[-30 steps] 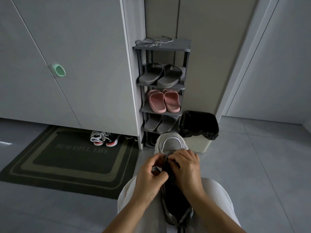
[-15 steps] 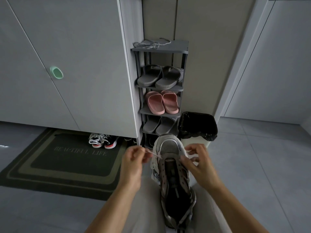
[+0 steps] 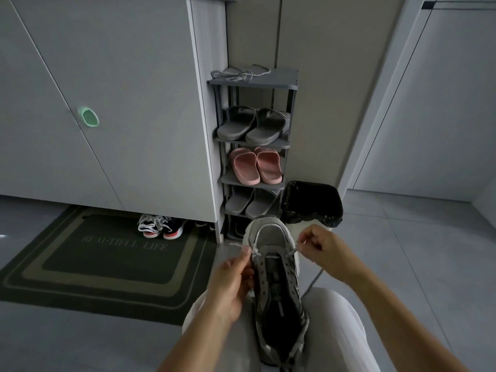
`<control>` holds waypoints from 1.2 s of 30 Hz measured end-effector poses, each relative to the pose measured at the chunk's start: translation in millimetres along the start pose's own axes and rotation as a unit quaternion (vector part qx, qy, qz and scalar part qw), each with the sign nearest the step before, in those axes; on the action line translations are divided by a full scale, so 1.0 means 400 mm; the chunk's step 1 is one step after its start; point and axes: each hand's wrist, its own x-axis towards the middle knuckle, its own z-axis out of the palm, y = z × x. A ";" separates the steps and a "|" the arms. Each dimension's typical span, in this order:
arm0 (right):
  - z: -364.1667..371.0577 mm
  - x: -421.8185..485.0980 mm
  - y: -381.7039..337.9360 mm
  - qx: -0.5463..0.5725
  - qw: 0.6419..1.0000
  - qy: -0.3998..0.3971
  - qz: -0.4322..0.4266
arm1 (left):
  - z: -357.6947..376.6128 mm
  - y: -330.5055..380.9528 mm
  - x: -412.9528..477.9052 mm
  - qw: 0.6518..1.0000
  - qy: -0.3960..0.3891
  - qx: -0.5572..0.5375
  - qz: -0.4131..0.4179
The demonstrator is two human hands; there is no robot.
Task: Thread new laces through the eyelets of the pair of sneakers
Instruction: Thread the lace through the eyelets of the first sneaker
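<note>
Both hands have drawn further apart than they were half a second ago, and the lace now runs taut across the lowest pair of eyelets instead of lying bunched under the fingers. That pull looks meant to even the two ends before the next crossing, so I'd judge the lacing only just begun: every higher eyelet on this shoe is bare.

Around them, the room is a dim entryway with a grey tiled floor [image 3: 402, 264] and pale cabinet doors [image 3: 120, 103] to the left. A dark doormat [image 3: 107, 261] lies before the cabinet, with a black, white and red pair of laced shoes [image 3: 161, 228] tucked under its edge. Straight ahead stands a narrow shoe rack [image 3: 255, 146] holding grey and pink slippers [image 3: 256, 165]; a second grey lace [image 3: 241, 72] lies loose on its top shelf, probably waiting for the other sneaker. A bin with a black liner [image 3: 312, 202] sits just beside the rack.

Nearer, the grey sneaker [image 3: 276, 285] rests lengthwise on the seated person's lap, toe pointing away, which keeps the tongue and eyelet rows facing up. The left hand [image 3: 232, 280] is closed, thumb and forefinger pinching one end of the lace [image 3: 271, 255] at the shoe's side. The right hand [image 3: 322, 248] pinches the other end, held out and slightly higher, its long tail hanging down past the knee.
</note>
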 end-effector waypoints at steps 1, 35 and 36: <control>-0.020 0.009 -0.011 -0.082 0.996 -0.014 -0.035 | 0.009 0.000 -0.002 0.999 0.006 0.044 0.005; 0.037 0.075 -0.062 0.271 0.958 0.090 0.023 | 0.073 0.064 0.021 0.977 0.058 0.173 0.112; 0.032 0.076 -0.064 0.274 0.957 0.087 0.025 | 0.069 0.071 0.019 0.973 0.062 0.169 0.141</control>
